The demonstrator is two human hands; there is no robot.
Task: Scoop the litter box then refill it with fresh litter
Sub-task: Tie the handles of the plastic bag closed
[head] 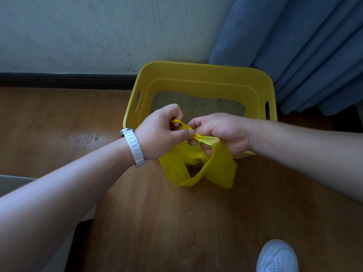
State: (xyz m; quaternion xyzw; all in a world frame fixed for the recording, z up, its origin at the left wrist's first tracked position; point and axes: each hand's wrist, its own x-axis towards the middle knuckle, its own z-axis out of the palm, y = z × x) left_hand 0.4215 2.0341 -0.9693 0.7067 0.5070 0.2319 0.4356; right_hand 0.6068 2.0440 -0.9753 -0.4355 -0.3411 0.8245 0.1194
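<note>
Litter box point(206, 79): a yellow plastic tub with a slotted handle in each short side, standing on the floor point(157, 222) with its far side against the wall point(98, 36). A layer of grey-brown litter point(196, 105) covers its bottom, lying higher toward the far side.

Bag point(220, 169): a yellow plastic carrier bag, just in front of the litter box's near wall and partly overlapping it. Its mouth gapes, and dark, grainy matter shows inside.

Left hand point(161, 134): above the near-left part of the litter box, fingers curled, thumb and fingers pinching one handle loop of the bag. A white wristband point(134, 147) sits on this wrist.

Right hand point(222, 132): above the near-right part of the litter box, fingers hooked through and clenched round the other handle loop. The two hands almost meet, with the handle strip stretched between them.

Surroundings: a dark skirting board point(59, 80) runs left of the litter box. A blue curtain point(304, 46) hangs to its right, touching the far-right corner. A white shoe point(278, 256) stands well in front of it, to the right. A pale object point(11, 183), cut off by the frame edge, lies well to the front left.
</note>
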